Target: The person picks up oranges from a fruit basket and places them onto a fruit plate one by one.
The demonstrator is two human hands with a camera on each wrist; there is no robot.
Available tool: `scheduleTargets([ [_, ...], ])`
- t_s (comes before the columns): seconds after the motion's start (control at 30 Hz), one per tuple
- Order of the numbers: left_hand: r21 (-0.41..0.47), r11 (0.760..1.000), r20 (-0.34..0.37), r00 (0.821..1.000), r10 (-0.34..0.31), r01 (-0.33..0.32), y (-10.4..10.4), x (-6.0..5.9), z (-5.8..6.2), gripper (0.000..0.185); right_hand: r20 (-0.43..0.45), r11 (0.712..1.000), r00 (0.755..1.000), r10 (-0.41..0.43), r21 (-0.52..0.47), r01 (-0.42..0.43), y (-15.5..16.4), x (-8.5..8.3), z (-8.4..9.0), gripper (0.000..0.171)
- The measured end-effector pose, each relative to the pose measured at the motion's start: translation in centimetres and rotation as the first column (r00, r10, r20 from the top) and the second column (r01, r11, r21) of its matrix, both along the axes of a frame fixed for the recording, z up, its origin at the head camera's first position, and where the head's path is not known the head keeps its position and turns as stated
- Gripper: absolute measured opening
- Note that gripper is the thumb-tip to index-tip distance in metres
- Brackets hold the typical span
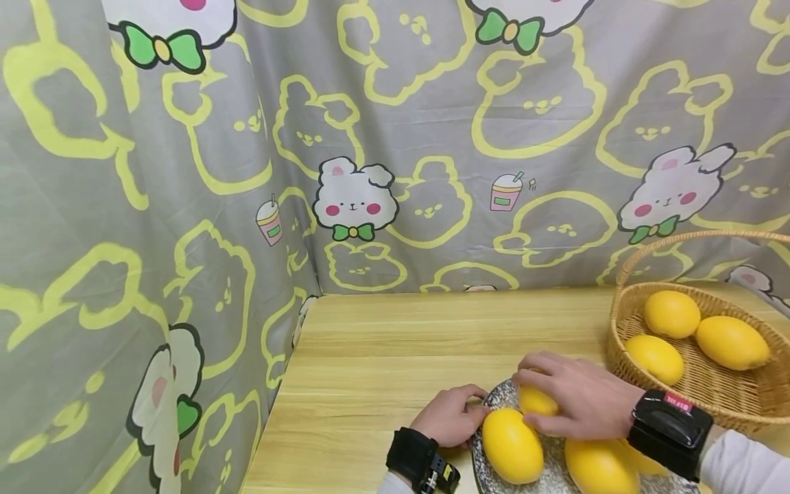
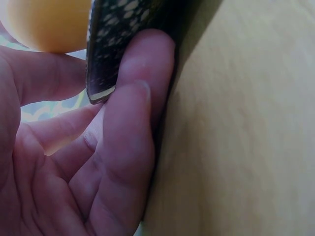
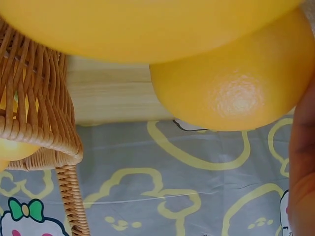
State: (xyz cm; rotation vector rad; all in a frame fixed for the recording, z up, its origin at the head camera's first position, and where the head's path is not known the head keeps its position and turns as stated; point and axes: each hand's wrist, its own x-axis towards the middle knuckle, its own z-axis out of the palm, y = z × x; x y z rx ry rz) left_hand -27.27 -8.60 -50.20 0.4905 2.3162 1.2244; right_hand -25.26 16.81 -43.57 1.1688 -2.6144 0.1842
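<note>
At the lower right of the head view, a speckled grey plate [image 1: 555, 458] bears several yellow lemons. My left hand [image 1: 450, 415] pinches its left rim; the left wrist view shows fingers under the dark speckled underside [image 2: 115, 44] and the thumb on the upper side. Over the plate, my right hand [image 1: 583, 398] holds a lemon [image 1: 535, 401] at the far side, fingers curled over it. Nearer me lie one lemon [image 1: 512, 446] by the left rim and another [image 1: 601, 466] below my right wrist. In the right wrist view, a lemon [image 3: 236, 88] is beside the hand's edge.
A wicker basket [image 1: 716, 384] with a tall handle stands right of the plate, holding three lemons, one of them [image 1: 671, 313] at the back. The wooden table [image 1: 370, 357] meets a patterned grey curtain [image 1: 432, 137] at the back and left.
</note>
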Motion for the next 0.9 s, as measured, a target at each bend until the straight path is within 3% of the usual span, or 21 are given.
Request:
scheduleTargets([
  [0.3, 0.002, 1.0, 0.0, 1.0, 0.004, -0.004, 0.12, -0.1, -0.16, 0.03, 0.05, 0.999, 0.998, 0.037, -0.009, -0.037, 0.08, -0.07, -0.09, 0.03],
  [0.67, 0.007, 1.0, 0.007, 1.0, 0.005, -0.005, 0.14, -0.03, -0.12, 0.029, 0.159, 1.0, 0.987, -0.002, 0.029, -0.003, 0.21, 0.16, 0.13, 0.046],
  [0.9, 0.007, 1.0, 0.018, 1.0, 0.016, -0.016, 0.1, 0.07, -0.13, 0.029, 0.145, 0.999, 0.989, 0.005, 0.04, -0.011, 0.48, 0.19, 0.06, 0.038],
])
